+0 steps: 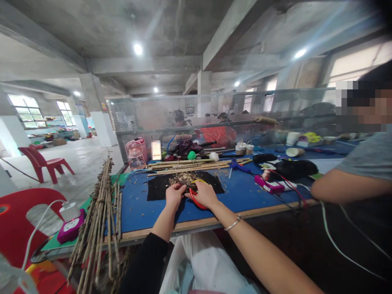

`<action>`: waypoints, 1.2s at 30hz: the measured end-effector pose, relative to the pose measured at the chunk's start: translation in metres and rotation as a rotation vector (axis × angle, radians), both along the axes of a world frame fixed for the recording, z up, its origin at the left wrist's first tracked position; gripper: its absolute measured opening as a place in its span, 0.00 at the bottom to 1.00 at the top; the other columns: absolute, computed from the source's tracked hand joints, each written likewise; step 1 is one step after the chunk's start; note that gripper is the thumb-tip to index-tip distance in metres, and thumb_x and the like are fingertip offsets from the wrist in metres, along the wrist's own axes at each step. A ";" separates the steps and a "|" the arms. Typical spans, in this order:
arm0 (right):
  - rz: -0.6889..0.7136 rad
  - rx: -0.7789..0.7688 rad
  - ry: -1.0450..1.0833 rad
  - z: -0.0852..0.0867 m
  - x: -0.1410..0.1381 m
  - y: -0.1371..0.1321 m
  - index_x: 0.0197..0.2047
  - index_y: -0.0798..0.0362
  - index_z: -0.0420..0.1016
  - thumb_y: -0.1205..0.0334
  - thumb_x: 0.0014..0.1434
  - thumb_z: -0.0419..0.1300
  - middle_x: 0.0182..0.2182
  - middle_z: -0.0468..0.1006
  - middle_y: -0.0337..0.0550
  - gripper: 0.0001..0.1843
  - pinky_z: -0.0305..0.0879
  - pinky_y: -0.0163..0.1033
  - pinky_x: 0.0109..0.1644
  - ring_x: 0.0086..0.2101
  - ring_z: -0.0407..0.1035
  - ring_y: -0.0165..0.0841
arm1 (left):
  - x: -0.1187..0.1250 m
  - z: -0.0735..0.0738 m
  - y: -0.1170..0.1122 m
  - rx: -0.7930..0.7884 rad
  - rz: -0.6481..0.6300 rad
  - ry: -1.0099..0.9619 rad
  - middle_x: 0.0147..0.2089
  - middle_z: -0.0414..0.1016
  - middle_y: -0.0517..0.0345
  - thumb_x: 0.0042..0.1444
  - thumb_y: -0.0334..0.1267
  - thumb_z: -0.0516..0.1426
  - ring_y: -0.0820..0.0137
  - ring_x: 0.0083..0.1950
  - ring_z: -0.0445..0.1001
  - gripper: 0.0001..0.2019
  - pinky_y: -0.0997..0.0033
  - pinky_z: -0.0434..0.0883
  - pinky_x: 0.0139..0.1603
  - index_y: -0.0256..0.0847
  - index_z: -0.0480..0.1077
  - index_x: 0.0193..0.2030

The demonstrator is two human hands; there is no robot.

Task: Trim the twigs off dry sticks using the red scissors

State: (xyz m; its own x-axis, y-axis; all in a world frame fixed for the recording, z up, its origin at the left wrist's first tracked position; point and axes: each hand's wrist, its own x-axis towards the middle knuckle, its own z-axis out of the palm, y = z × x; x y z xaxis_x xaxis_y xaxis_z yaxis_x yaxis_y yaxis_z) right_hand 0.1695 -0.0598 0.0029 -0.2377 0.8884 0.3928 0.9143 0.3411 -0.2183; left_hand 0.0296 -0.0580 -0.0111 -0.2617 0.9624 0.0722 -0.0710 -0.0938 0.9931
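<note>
My right hand (pixel 206 193) is closed around red-handled scissors (pixel 196 200), whose blades are hard to make out. Close beside it, my left hand (pixel 175 194) pinches what looks like a short dark twig (pixel 183 184), partly hidden by the fingers. Both hands are over the near edge of a black cloth (pixel 156 188). A heap of light brown chips and cut bits (pixel 185 177) lies on the cloth just beyond my fingers. A thin yellow strip (pixel 200 181) shows at my right hand; I cannot tell whether it belongs to the scissors.
A bundle of long sticks (pixel 99 212) overhangs the table's left end, near a purple power strip (pixel 72 226). More sticks (pixel 196 165) lie behind the cloth. A blue glue gun (pixel 240 166) and another purple power strip (pixel 269 184) are to the right. A person's arm (pixel 352 183) rests there.
</note>
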 end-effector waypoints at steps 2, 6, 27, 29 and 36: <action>0.006 0.005 -0.001 0.000 0.000 0.000 0.39 0.54 0.67 0.34 0.50 0.52 0.38 0.75 0.49 0.30 0.59 0.39 0.43 0.43 0.68 0.40 | 0.000 -0.001 0.001 -0.002 -0.006 -0.006 0.27 0.75 0.54 0.39 0.39 0.64 0.78 0.22 0.66 0.12 0.81 0.61 0.19 0.33 0.76 0.31; -0.019 -0.061 -0.009 0.001 0.000 0.001 0.39 0.53 0.68 0.34 0.51 0.49 0.36 0.76 0.47 0.30 0.60 0.38 0.39 0.39 0.71 0.39 | -0.001 -0.002 0.003 -0.027 0.006 -0.026 0.28 0.76 0.53 0.38 0.38 0.65 0.77 0.22 0.67 0.13 0.80 0.63 0.20 0.32 0.76 0.31; -0.094 -0.126 -0.003 0.002 -0.002 -0.003 0.38 0.51 0.71 0.32 0.51 0.48 0.35 0.78 0.48 0.31 0.60 0.37 0.37 0.37 0.72 0.40 | 0.001 0.002 0.002 -0.029 0.005 -0.136 0.27 0.74 0.54 0.42 0.40 0.63 0.78 0.23 0.68 0.16 0.81 0.65 0.20 0.32 0.75 0.38; -0.103 -0.108 0.012 0.001 -0.001 -0.003 0.39 0.51 0.70 0.32 0.51 0.48 0.35 0.78 0.48 0.30 0.60 0.37 0.38 0.38 0.72 0.39 | 0.001 0.004 0.001 -0.046 -0.009 -0.184 0.29 0.74 0.54 0.46 0.40 0.61 0.77 0.23 0.70 0.16 0.81 0.65 0.20 0.33 0.74 0.40; 0.000 -0.021 0.020 0.001 0.000 -0.001 0.41 0.53 0.67 0.33 0.50 0.50 0.38 0.75 0.49 0.31 0.59 0.37 0.41 0.42 0.69 0.39 | 0.001 0.002 0.003 -0.022 -0.026 -0.214 0.29 0.73 0.54 0.49 0.34 0.59 0.79 0.23 0.69 0.08 0.84 0.64 0.19 0.33 0.73 0.36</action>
State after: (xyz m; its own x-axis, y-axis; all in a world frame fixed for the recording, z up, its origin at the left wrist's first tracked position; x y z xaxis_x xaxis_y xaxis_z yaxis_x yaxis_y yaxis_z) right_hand 0.1700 -0.0609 0.0042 -0.2303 0.8962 0.3791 0.9095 0.3368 -0.2436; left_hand 0.0310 -0.0549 -0.0089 -0.2439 0.9698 -0.0033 -0.2824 -0.0678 0.9569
